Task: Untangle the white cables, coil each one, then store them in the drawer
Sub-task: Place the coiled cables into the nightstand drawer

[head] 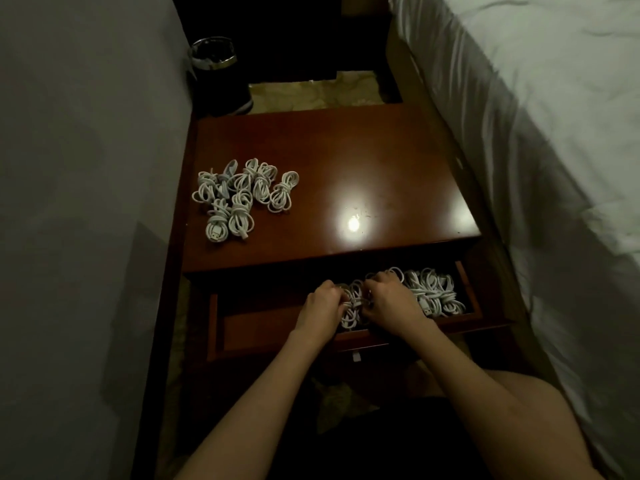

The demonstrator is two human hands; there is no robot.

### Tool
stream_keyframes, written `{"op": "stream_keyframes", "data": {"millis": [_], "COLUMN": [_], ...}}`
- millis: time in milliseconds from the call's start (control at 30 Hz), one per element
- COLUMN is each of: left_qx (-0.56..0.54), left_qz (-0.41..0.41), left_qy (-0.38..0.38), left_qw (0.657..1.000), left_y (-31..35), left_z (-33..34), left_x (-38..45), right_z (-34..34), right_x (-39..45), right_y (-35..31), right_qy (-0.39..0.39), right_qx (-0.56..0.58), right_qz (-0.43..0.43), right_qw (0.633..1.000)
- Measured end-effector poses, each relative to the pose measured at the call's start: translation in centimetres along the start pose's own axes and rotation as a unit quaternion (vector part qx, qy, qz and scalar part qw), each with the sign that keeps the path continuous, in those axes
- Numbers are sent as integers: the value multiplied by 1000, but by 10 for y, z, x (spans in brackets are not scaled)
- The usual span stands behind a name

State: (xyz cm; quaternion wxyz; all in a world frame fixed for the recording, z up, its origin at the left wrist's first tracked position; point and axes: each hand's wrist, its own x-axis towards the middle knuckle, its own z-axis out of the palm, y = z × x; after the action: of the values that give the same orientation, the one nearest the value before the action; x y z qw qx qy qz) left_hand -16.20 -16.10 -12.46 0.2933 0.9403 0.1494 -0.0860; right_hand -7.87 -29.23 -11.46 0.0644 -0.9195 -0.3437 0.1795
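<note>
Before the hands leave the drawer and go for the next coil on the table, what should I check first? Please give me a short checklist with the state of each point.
1. Drawer open wide enough: ok.
2. Free space in the drawer: ok, its left part is bare wood.
3. Coil in hands is down inside the drawer: ok, though whether it rests on the bottom, cannot tell.
4. Left hand and right hand have let go: not ok, both grip the coil.
5. Stored coils stay below the drawer edge: cannot tell.
6. Coils on table are wound and ready: ok, they look bundled.
</note>
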Motion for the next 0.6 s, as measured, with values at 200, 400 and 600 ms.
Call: {"op": "stream_keyframes", "data": {"millis": [200,400,600], "left_qx": [-24,-57,-39], "left_qz": [9,9,-27], "left_qy": [4,116,265], "left_qw": [1000,992,963], "left_y": [-6,-38,-84], "left_z": [-7,-72,-140], "left_x": [-2,-3,0], "right_z": [-15,-63,-84], "right_x": [-2,25,72], "right_y": [-7,-57,-128], "right_qy": [-6,84,95], "right_qx": [7,96,153], "right_qz": [5,-40,-100], "right_qw": [1000,991,979]}}
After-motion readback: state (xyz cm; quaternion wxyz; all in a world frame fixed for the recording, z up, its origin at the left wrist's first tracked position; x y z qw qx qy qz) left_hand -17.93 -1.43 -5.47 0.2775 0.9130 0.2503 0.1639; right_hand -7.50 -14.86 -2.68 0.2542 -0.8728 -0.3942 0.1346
